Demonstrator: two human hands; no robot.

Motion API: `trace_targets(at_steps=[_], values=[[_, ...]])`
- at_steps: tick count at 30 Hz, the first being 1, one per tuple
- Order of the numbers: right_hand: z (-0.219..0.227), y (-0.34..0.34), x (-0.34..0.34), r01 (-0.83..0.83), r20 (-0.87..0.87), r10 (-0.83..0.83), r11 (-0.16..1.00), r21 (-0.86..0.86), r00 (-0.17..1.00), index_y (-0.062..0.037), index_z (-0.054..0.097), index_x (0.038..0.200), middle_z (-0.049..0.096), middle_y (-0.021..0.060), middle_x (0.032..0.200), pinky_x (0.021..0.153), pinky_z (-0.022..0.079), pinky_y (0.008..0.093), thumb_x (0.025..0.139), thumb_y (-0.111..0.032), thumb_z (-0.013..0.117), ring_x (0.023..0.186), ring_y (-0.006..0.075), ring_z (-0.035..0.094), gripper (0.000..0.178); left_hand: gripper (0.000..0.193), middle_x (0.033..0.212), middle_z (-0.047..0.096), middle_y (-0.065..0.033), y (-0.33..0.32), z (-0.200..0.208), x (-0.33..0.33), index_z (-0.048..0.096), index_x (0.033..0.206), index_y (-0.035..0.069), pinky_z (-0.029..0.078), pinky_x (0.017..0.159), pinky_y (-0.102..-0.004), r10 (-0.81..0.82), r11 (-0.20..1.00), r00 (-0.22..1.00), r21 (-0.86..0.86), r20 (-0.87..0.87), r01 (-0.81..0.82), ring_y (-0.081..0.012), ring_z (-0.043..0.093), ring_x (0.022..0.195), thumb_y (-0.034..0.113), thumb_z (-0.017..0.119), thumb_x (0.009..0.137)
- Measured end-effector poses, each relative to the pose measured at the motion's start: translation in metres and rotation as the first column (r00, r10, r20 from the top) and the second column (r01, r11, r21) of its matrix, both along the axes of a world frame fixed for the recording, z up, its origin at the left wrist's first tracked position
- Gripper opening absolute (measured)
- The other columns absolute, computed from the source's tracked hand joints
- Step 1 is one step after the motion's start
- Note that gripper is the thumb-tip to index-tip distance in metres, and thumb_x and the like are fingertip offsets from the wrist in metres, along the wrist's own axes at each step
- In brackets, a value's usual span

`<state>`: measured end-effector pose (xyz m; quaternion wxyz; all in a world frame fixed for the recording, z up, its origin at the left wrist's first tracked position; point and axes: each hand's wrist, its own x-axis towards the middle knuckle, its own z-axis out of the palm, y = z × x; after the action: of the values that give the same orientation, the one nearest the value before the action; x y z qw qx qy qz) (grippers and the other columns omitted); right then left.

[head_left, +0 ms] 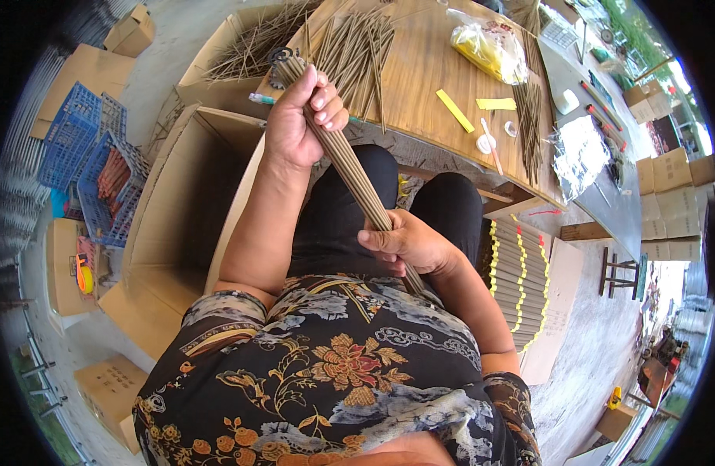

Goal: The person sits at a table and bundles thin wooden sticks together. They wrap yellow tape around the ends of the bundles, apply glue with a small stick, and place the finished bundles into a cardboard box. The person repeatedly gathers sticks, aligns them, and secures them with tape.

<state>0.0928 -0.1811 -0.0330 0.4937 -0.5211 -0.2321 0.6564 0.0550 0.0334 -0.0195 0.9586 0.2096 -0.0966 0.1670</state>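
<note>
A bundle of thin brown incense sticks [346, 159] slants across the space above my lap. My left hand [301, 116] is closed round its upper part, near the dark, uneven end. Lower down, my right hand [413, 242] wraps round the same bundle, whose bottom end reaches toward my shirt. Loose sticks [365, 58] lie in a pile on the wooden table [419, 85] just beyond my left hand. Yellow paper strips [454, 110], a small white round container [485, 144] and another row of sticks [531, 128] are also on the table.
An open cardboard box [167, 206] stands at my left, and another holds many sticks [252, 46]. At my right lie banded bundles [519, 279] with yellow strips. Blue plastic crates [70, 128] stand at far left. A plastic bag with yellow contents [489, 48] rests on the table.
</note>
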Motion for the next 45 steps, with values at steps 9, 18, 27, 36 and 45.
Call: trace_targets(at_steps=[9,18,27,36,45], values=[[-0.026,0.014,-0.005,0.167,0.931,-0.197,0.974,0.151,0.307,0.0012,0.047,0.073,0.053,0.0213,0.059,0.049,0.045,0.0399,0.080,-0.027,0.058,0.056,0.0346,0.057,0.031,0.027,0.053,0.041,0.0024,-0.013,0.015,0.012,0.042,0.066,0.011,0.032,0.040,-0.0213,0.528,0.846,0.674,0.254,-0.516,-0.469,-0.0073,0.038,0.043,0.025,0.059,0.082],[-0.004,0.007,-0.002,0.002,0.059,-0.001,1.000,-0.017,0.998,-0.0028,0.045,0.073,0.044,0.0008,0.049,0.037,0.039,0.0259,0.083,-0.026,0.057,0.040,0.0120,0.045,0.028,0.029,0.050,0.040,0.0026,0.013,0.008,0.011,0.043,0.067,0.010,0.031,0.039,-0.0206,0.188,0.980,0.952,0.109,-0.240,-0.166,-0.0072,0.035,0.040,0.029,0.056,0.084],[-0.012,0.013,-0.001,0.117,0.570,-0.078,0.993,-0.033,0.818,-0.0030,0.047,0.067,0.047,0.0050,0.050,0.037,0.040,0.0301,0.082,-0.025,0.056,0.040,0.0151,0.047,0.028,0.021,0.055,0.044,0.0021,-0.001,0.001,0.020,0.046,0.070,0.009,0.034,0.042,-0.0216,0.478,0.878,0.757,0.222,-0.445,-0.423,-0.0079,0.040,0.045,0.020,0.060,0.082],[0.000,0.012,0.001,0.099,-0.018,-0.101,0.993,-0.071,0.995,-0.0081,0.043,0.059,0.039,-0.0010,0.046,0.030,0.030,0.0227,0.081,-0.017,0.058,0.033,0.0085,0.036,0.028,0.028,0.051,0.041,0.0028,-0.029,-0.008,0.013,0.043,0.066,0.011,0.032,0.039,-0.0211,0.217,0.976,0.876,0.107,-0.430,-0.189,-0.0069,0.038,0.041,0.027,0.055,0.085],[0.006,0.007,0.006,0.084,-0.228,-0.087,0.996,-0.019,0.970,-0.0094,0.042,0.057,0.038,-0.0021,0.046,0.030,0.029,0.0226,0.081,-0.016,0.057,0.033,0.0082,0.036,0.029,0.026,0.055,0.047,0.0008,-0.062,-0.007,0.004,0.045,0.066,0.013,0.036,0.043,-0.0215,0.086,0.992,0.919,0.117,-0.384,-0.044,-0.0082,0.043,0.045,0.028,0.056,0.084]])
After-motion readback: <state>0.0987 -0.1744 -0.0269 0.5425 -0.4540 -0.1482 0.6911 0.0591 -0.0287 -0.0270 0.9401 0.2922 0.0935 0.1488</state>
